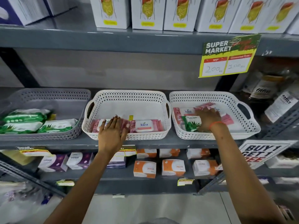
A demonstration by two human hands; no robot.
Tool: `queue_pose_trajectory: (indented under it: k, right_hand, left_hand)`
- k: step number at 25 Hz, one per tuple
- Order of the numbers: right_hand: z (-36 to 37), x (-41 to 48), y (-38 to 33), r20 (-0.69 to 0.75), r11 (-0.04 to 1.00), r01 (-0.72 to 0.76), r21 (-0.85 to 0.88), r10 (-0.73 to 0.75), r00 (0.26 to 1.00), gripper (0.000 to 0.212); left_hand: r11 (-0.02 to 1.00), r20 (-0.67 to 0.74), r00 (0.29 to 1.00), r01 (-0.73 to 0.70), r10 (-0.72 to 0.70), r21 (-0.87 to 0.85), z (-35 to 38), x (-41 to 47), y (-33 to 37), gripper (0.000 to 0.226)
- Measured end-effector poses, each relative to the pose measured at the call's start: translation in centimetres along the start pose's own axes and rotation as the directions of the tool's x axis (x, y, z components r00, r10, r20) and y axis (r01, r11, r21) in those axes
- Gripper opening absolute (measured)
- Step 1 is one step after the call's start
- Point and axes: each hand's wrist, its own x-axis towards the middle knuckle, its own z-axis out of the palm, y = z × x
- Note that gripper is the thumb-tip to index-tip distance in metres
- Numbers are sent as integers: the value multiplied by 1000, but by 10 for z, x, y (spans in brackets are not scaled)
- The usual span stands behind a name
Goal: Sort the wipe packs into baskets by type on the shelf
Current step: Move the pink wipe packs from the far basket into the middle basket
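Three baskets stand side by side on the middle shelf. The grey basket (48, 136) on the left holds green wipe packs (24, 117). The middle white basket (129, 136) holds pink Kara packs (144, 126). My left hand (111, 133) lies flat, fingers stretched out, on top of another pink pack (95, 125) at that basket's front left. The right white basket (194, 135) holds a mix: a green pack (191, 123) and several pink ones. My right hand (208, 118) reaches into it, fingers closed on a blurred pink pack (205, 106).
White boxes (147, 13) line the shelf above, whose edge carries a yellow price sign (226, 59). Purple and orange boxes (145, 168) fill the shelf below. Bottles (265, 89) stand right of the baskets, next to the slanted shelf post.
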Motion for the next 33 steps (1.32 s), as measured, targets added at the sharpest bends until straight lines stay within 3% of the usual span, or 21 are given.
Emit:
queue_pose_trajectory:
  k: [3,5,8,11,15,19,23,26,29,33]
  right_hand:
    - [-31,-4,-18,-160,993,-19,119,38,986,75]
    - [-51,-7,-44,-305,976,64,208,2,952,75]
    - [-70,-7,-113,-438,880,370,297,-219,872,78]
    - [-70,-8,-212,-514,670,635,384,-417,750,78]
    - [-69,-4,-338,-539,480,772,416,-554,635,78]
    - [-73,13,-437,-389,498,822,276,-724,569,74]
    - [-48,27,-479,-34,539,836,100,-838,544,73]
    - [-43,27,-483,64,542,839,42,-840,539,84]
    - [-53,20,-470,-27,542,832,114,-836,548,75]
    - [-62,2,-414,-395,506,762,404,-654,645,62]
  left_hand:
    - [1000,-22,1000,-15,15,8,-3,0,-10,75]
    - [999,-50,998,47,-47,1,-8,-3,-30,72]
    - [983,-87,979,185,-185,-1,-19,-14,-77,65]
    - [945,-88,942,326,-325,3,-31,-29,-131,62]
    - [908,-94,903,419,-419,-26,-44,-49,-199,74]
    - [914,-85,910,405,-406,-30,-43,-53,-226,74]
    - [926,-77,922,378,-378,-25,-37,-52,-232,65]
    - [926,-104,920,377,-377,-26,-37,-50,-231,71]
    - [922,-123,914,384,-387,-54,-37,-47,-222,82]
    - [954,-129,946,291,-297,-68,-33,-35,-171,73]
